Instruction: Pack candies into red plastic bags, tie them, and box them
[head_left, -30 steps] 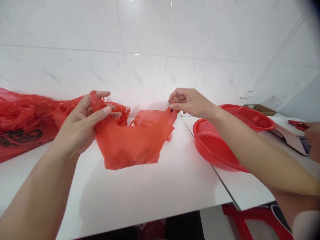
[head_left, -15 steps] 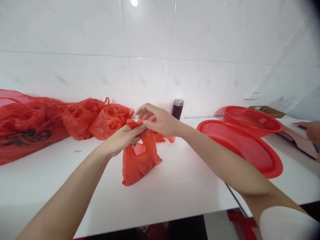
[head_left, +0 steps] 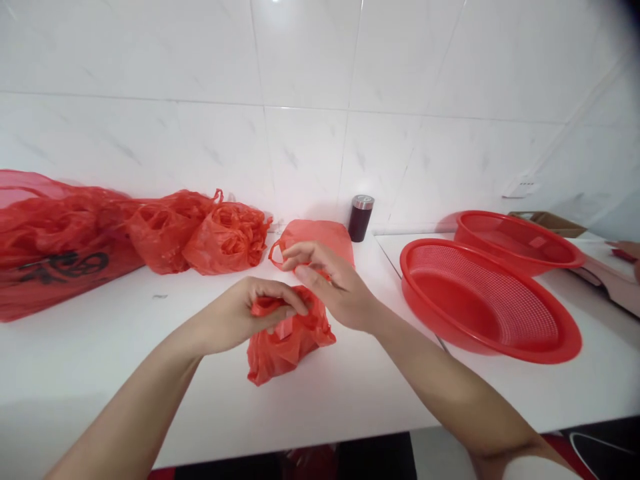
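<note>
A small red plastic bag [head_left: 287,353] with some bulk in it rests on the white table in front of me. My left hand [head_left: 255,310] is closed on the bag's gathered top, thumb and forefinger pinching the plastic. Just above the bag's right side is my right hand [head_left: 335,283], its fingers loosely curved and apart with nothing visible between them. Whether its lower edge touches the plastic I cannot tell. Behind that hand lies a flat red plastic bag [head_left: 320,231], partly covered by it, with a handle loop showing at its left.
Stuffed red bags [head_left: 227,240] line the wall at left, beside a large printed red bag [head_left: 75,280]. A dark tumbler [head_left: 361,220] stands at the back. To the right are a red perforated basket [head_left: 530,320] and a red basin [head_left: 520,233]. Another person's hand [head_left: 631,250] shows at far right.
My hands have come lower and nearer, and the bag's top has sunk and bunched. My right hand has drawn away from the left, no longer overlapping it. The flat bag behind shows more.
</note>
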### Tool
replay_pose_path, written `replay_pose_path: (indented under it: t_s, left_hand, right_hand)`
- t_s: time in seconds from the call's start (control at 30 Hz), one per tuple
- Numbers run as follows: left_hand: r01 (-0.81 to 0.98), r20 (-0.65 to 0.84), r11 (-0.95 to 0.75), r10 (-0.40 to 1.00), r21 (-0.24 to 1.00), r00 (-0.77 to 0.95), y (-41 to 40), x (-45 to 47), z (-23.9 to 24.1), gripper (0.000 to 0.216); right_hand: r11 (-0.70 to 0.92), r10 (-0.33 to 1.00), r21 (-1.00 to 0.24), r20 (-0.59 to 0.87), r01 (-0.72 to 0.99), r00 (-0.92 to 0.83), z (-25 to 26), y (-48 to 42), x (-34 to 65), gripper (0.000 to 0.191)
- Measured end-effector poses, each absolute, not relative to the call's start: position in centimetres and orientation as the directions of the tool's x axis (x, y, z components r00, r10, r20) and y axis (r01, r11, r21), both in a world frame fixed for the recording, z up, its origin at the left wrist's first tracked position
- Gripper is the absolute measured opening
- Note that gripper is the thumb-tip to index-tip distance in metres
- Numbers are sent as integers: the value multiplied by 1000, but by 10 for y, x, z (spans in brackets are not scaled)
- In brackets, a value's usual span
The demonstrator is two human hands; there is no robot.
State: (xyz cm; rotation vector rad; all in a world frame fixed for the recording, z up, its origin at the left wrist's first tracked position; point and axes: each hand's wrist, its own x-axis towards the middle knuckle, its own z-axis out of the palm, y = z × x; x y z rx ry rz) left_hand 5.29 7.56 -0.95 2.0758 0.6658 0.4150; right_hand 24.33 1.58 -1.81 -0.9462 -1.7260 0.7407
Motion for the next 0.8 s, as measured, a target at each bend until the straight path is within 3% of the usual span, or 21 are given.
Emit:
replay_pose_path:
  t_s: [0.07,0.17,0.3,0.37,0.47,0.63,0.7,0.8]
  left_hand:
    - [373,117,-564,650,737,751,71,56,-15,23]
    - [459,391,-682,715,569,579,67,62,-28,26]
    - [425,598,-777,630,465,496,65,65,-41,27]
    - [414,560,-776,630,475,538,65,62,-48,24]
    - [474,359,-664,729,579,583,66,45,-66,25]
    - [581,195,-407,899,705,393,62,-4,-122,35]
    - [580,184,-358,923,732,338,59,-11,-144,37]
    - [536,298,-345,938,770,175,58,4,-164,36]
  right_hand:
    - [390,919,-884,353,257,-177,-36,32,244,28]
    - [345,932,-911,303,227,-200,-56,44,243,29]
    - [305,919,-944,258,124,-297,-64,40,239,23]
    - [308,927,-938,258,159,-273,-65,34,239,26]
    - [285,956,-918,251,276,-152,-76,25,251,33]
    - [60,995,-953,79,298,53,-121,17,298,31]
    - [-17,993,-938,24,345,115,-139,18,308,32]
    - [-45,966,-915,61,401,250,-153,22,297,33]
